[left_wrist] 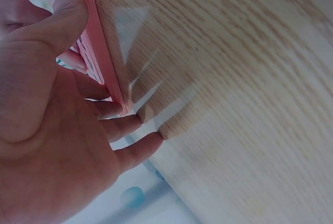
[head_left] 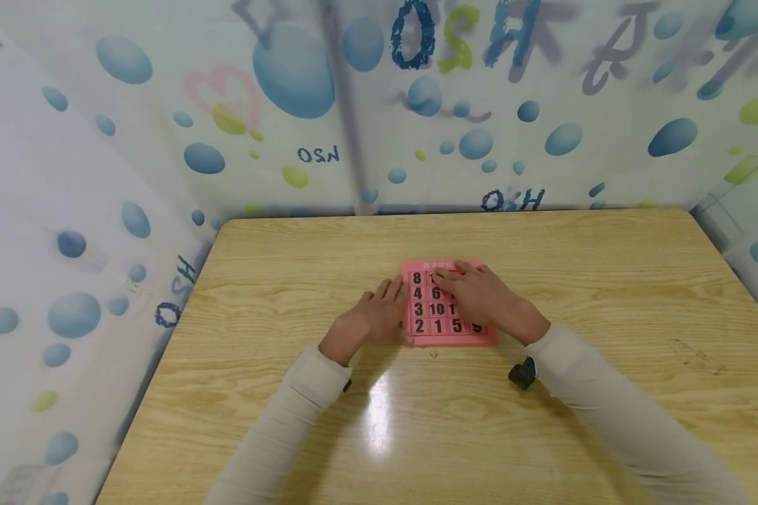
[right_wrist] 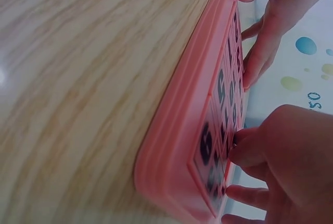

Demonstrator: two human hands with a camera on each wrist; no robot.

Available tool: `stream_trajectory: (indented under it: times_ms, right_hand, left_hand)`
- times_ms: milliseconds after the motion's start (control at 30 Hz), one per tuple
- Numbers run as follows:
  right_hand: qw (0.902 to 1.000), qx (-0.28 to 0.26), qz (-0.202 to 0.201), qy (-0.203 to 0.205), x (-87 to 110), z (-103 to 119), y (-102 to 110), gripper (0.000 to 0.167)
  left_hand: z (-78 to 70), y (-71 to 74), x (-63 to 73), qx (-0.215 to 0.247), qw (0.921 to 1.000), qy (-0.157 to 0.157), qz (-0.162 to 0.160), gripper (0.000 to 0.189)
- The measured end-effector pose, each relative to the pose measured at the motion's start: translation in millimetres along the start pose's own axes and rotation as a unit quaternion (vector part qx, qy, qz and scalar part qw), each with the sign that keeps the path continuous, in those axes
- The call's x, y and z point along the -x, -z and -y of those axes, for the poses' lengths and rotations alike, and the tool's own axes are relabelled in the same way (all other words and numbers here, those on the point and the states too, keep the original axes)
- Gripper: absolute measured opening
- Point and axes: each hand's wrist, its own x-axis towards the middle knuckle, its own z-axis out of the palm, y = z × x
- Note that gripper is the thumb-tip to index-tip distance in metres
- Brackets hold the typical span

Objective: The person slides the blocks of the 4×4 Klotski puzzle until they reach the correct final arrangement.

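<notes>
A pink number slide puzzle (head_left: 438, 339) lies flat on the wooden table, its square tiles printed with black numbers such as 8, 4, 3 and 2 down the left column. Along its left side rests my left hand (head_left: 382, 312), fingers stretched out and thumb at the near left corner. In the left wrist view those fingertips (left_wrist: 136, 156) reach down to the tabletop beside the frame. My right hand (head_left: 480, 294) lies over the upper right of the board and hides several tiles. From the right wrist, its thumb and fingertips (right_wrist: 244, 148) touch the tiles, and the 9 tile (right_wrist: 205, 143) shows at the near corner.
The wooden table (head_left: 278, 280) carries the puzzle near its middle. Behind it and to the left hangs a pale curtain (head_left: 379, 133) with blue and green drops and lettering. A small black device (head_left: 522, 374) sits at my right wrist.
</notes>
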Motion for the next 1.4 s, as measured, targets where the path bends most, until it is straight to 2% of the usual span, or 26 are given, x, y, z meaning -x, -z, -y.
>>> stream_trajectory:
  times_ms: [400, 833, 1400]
  right_hand:
    - [0.9999, -0.004, -0.013, -0.007, 6.5, -5.3, -2.6, 0.047]
    - [0.9997, -0.012, 0.003, -0.02, 11.2, -10.2, 0.5, 0.049]
    - [0.9999, 0.013, -0.011, -0.003, 14.8, -15.4, 0.3, 0.051]
  left_hand:
    - [-0.7, -1.5, -0.4, 0.004, 1.0, 0.003, 0.0, 0.106]
    - [-2.0, 0.4, 0.3, -0.003, 1.0, 0.003, -0.005, 0.107]
    - [-2.5, -0.6, 2.4, 0.015, 0.9999, 0.005, -0.004, 0.105]
